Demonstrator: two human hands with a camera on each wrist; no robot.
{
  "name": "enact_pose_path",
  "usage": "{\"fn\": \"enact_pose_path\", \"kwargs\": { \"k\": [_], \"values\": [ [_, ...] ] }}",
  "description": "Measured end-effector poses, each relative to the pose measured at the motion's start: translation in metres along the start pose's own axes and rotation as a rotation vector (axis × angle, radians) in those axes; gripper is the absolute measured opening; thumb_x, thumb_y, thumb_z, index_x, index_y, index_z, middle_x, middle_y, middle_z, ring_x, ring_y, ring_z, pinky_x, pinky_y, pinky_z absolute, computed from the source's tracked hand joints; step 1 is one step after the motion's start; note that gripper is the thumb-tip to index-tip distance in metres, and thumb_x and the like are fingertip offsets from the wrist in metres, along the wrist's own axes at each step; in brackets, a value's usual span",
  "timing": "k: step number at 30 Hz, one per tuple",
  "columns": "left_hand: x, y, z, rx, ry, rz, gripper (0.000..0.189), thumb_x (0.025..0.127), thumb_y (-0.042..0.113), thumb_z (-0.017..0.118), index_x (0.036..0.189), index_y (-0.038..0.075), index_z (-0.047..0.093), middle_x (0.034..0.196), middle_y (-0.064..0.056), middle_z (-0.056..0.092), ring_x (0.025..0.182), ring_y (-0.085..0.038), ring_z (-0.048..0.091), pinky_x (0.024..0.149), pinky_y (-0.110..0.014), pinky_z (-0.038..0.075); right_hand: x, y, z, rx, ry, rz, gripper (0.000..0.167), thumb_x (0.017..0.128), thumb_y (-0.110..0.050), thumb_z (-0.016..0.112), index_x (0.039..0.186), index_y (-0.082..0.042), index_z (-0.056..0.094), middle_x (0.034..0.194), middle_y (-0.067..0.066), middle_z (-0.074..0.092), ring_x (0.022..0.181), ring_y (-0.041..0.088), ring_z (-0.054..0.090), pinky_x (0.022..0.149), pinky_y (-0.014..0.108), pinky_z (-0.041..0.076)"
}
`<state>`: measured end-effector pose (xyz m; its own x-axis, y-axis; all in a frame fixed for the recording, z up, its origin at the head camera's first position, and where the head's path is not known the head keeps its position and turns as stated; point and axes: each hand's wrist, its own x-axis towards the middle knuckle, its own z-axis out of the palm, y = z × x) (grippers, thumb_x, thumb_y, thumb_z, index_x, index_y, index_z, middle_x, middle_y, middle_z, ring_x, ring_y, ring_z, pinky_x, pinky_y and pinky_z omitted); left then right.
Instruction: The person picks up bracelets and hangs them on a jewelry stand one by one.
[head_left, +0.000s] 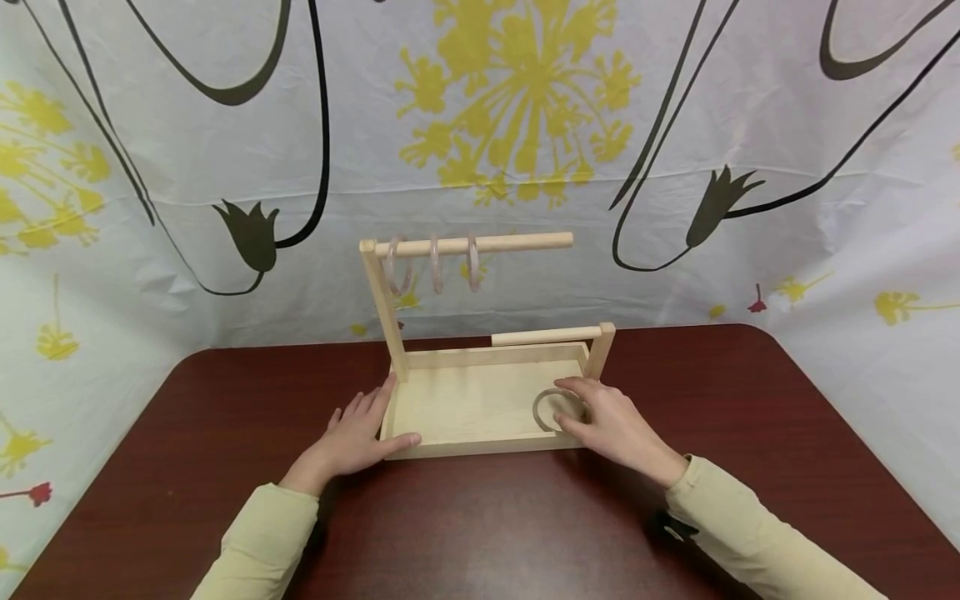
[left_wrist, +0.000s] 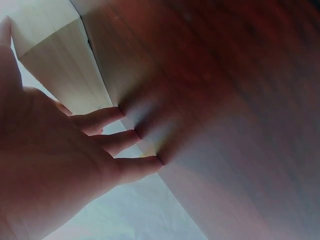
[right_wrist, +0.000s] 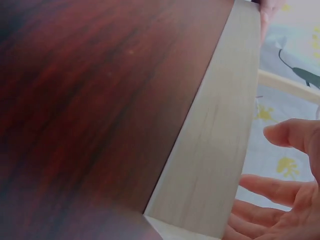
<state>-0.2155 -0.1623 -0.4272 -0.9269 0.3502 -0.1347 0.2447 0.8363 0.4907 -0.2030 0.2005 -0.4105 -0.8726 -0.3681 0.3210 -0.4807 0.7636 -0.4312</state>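
Observation:
A shallow wooden tray [head_left: 480, 448] with a post at each end stands on the table. Three pale bangles [head_left: 437, 267] hang from the long upper rod [head_left: 525, 242] on its left post. A fourth bangle lies flat in the tray's right front corner, a translucent greyish ring [head_left: 539, 410]. My right hand [head_left: 613, 423] reaches over the tray's right end, thumb and index finger parted above that ring and overlapping its right side. My left hand [head_left: 351, 439] rests against the tray's left end, thumb over the front corner; in the left wrist view, its fingertips [left_wrist: 131, 136] touch the table.
A shorter, lower rod [head_left: 543, 336] points left from the right post [head_left: 600, 350]. The dark reddish table [head_left: 480, 525] extends around the tray. Behind it hangs a white patterned cloth [head_left: 480, 150].

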Motion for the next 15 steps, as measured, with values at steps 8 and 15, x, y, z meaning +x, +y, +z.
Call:
{"fn": "enact_pose_path", "kwargs": {
  "k": [8,15],
  "values": [
    [-0.001,0.001,-0.002,-0.009,-0.004,0.002,0.102,0.088,0.06,0.058,0.156,0.006,0.006,0.151,-0.029,0.024,0.138,-0.052,0.017,0.101,-0.073,0.012,0.009,-0.002,-0.004,0.06,-0.198,0.079,0.051,0.089,-0.023,0.069,0.128,0.008,0.057,0.122,0.02,0.061,0.106,0.031,0.059,0.089,0.049,0.045],
    [-0.001,0.0,0.0,-0.005,-0.007,0.001,0.102,0.088,0.062,0.058,0.156,0.007,0.005,0.152,-0.029,0.024,0.138,-0.052,0.017,0.101,-0.072,0.011,0.014,-0.007,0.002,0.117,-0.301,0.069,0.059,0.091,-0.026,0.066,0.135,0.009,0.049,0.132,0.023,0.054,0.121,0.034,0.051,0.097,0.051,0.04]
  ]
}}
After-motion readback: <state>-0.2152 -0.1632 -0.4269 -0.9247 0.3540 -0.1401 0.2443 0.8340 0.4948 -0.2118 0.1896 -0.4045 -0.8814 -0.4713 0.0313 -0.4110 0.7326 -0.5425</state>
